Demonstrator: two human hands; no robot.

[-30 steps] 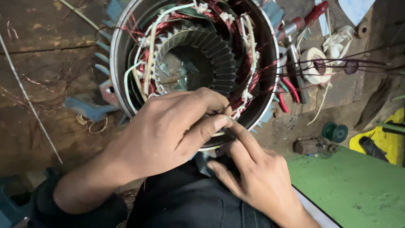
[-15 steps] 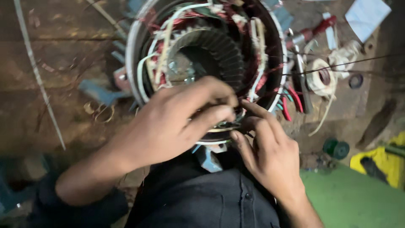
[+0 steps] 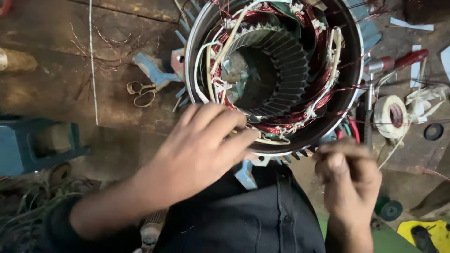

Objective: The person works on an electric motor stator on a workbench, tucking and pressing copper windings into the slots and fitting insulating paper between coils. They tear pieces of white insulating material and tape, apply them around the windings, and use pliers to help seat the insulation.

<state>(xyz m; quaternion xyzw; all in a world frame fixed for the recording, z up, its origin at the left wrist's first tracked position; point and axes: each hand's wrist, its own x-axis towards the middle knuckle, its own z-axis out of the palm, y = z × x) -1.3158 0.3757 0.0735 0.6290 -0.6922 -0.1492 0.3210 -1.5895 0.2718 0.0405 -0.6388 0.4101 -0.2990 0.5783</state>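
Note:
A large round motor stator (image 3: 286,56) lies open towards me, with a slotted steel core, red-copper windings (image 3: 323,84) and cream sleeved leads (image 3: 208,70) tied along its inside. My left hand (image 3: 201,150) lies over the stator's near rim, fingers stretched out and slightly apart, fingertips touching the lower winding and a cream lead (image 3: 269,139). My right hand (image 3: 349,171) is blurred, just off the rim's lower right edge and apart from it. Its fingers are pinched together, and I cannot make out anything between them.
Small scissors (image 3: 140,92) lie left of the stator on the dirty wooden bench. A white tape roll (image 3: 391,115), a red-handled screwdriver (image 3: 403,58) and thin wires lie to the right. A blue metal part (image 3: 28,145) sits far left; a green spool (image 3: 389,211) and a yellow object (image 3: 422,232) are at lower right.
My right hand has pulled away from the lower winding, rightwards and down off the rim. My left hand stays on the near rim, its fingers now flatter.

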